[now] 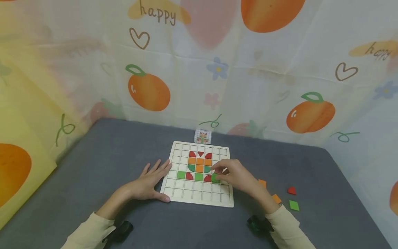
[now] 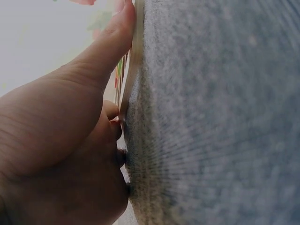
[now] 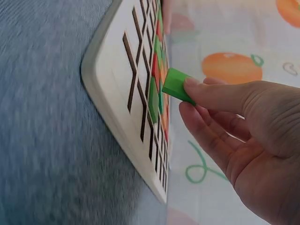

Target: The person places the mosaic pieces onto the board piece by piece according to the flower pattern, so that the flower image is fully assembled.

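Note:
A white grid board [image 1: 202, 196] lies on the table, with red, orange and green tiles forming a pattern in its cells. My left hand [image 1: 146, 183] rests at the board's left edge, fingers spread and thumb by the near corner. In the left wrist view, the thumb [image 2: 110, 47] lies along the board's rim. Over the right part of the board, my right hand [image 1: 234, 174] pinches a green tile [image 3: 176, 84] between thumb and fingertips. Close below it, another green tile [image 3: 153, 101] lies in the board, at the right end of a row of green and red pieces.
A small pattern card [image 1: 202, 137] stands behind the board. To the right of the board lie loose tiles: a red one [image 1: 291, 190], a green one [image 1: 293, 205] and two orange ones [image 1: 276, 199], partly behind the right forearm. A printed cloth [image 1: 186, 86] hangs behind the grey table.

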The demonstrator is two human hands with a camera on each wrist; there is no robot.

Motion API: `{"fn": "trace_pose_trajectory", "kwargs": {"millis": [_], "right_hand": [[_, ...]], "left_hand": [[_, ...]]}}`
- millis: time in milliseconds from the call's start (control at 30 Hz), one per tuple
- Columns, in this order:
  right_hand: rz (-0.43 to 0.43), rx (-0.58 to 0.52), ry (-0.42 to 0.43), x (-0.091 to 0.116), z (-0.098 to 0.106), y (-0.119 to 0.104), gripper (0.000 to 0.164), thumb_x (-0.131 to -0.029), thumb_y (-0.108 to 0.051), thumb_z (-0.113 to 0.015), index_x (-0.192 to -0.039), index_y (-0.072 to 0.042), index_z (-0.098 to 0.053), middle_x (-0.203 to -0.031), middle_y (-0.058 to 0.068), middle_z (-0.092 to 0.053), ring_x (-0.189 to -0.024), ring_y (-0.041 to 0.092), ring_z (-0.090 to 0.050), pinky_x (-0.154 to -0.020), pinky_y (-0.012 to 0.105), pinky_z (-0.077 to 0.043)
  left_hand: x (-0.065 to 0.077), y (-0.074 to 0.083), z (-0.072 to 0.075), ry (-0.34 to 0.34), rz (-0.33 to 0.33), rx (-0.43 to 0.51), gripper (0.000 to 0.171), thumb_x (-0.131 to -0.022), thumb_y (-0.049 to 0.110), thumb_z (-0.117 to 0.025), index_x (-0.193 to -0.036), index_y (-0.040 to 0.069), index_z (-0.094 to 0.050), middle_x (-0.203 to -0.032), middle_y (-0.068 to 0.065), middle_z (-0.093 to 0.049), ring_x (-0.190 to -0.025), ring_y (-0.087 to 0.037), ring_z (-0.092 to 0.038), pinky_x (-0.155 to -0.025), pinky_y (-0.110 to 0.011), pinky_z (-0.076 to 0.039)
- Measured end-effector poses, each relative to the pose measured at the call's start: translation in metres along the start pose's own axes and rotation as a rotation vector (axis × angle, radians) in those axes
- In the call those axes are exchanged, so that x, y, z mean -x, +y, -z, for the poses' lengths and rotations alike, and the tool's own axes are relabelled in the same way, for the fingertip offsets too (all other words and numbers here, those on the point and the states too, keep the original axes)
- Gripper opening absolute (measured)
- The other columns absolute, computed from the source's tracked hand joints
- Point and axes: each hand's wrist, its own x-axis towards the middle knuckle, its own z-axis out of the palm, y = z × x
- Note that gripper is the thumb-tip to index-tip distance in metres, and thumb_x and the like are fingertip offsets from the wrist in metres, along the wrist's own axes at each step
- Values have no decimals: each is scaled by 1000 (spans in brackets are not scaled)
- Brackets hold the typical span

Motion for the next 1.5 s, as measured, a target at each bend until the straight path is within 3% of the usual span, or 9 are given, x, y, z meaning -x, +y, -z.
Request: {"fn": "trace_pose_trajectory", "kwargs": {"millis": [300,933,1500], "right_hand": [[83,11,-56,-9,-21,-7,25,-85,-3,-75,-109,-4,-72,-99,4,-72,-89,12,-65,-79,24,-55],[54,5,-119,-25,-34,-23,22,-86,-3,-75,-108,-6,-73,-94,-3,-70,-85,7,-62,-77,25,-54],[13,37,-144,-30,-39,-27,20,-86,1,-70,-104,-8,-74,-91,0,-71,-81,8,-63,-73,25,-53]], "left_hand": [[0,2,1,-4,10,3,116,-74,52,-80,-156,2,-17,-163,-18,-8,-147,-45,3,-111,-65,9],[-1,2,-1,-6,2,1,114,-75,52,-79,-156,1,-17,-163,-18,-8,-147,-45,3,-111,-65,8],[1,2,1,-7,4,-1,113,-76,51,-80,-156,0,-17,-163,-19,-7,-147,-45,3,-111,-64,9]]}}
